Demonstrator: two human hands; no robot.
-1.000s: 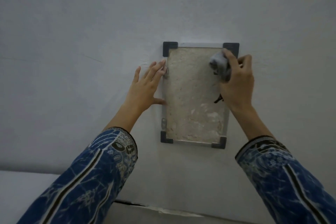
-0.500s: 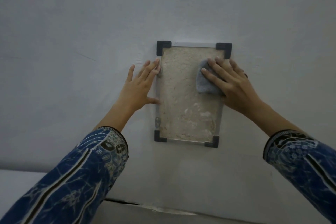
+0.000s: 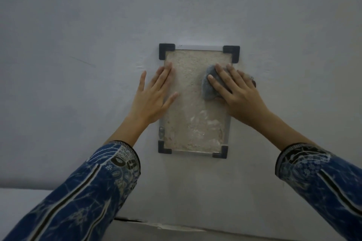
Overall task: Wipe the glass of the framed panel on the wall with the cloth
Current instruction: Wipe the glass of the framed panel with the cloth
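A framed panel (image 3: pixel 193 123) hangs on the pale wall, with a silver rim, black corner pieces and a beige speckled sheet behind its glass. My right hand (image 3: pixel 238 95) lies flat on a grey cloth (image 3: pixel 208 87), pressing it against the glass in the upper right of the panel. Part of the cloth is hidden under the fingers. My left hand (image 3: pixel 153 96) rests flat on the frame's left edge, fingers spread, with the fingertips and thumb over the glass. It holds nothing.
The plain pale wall (image 3: pixel 78 64) surrounds the panel. A ledge (image 3: pixel 176 230) with a dark crack runs along the bottom of the view, below the panel. Both arms wear blue patterned sleeves.
My right hand went from bunching the cloth at the top right corner to pressing it flat, lower and further left on the glass. My left hand slid slightly onto the glass.
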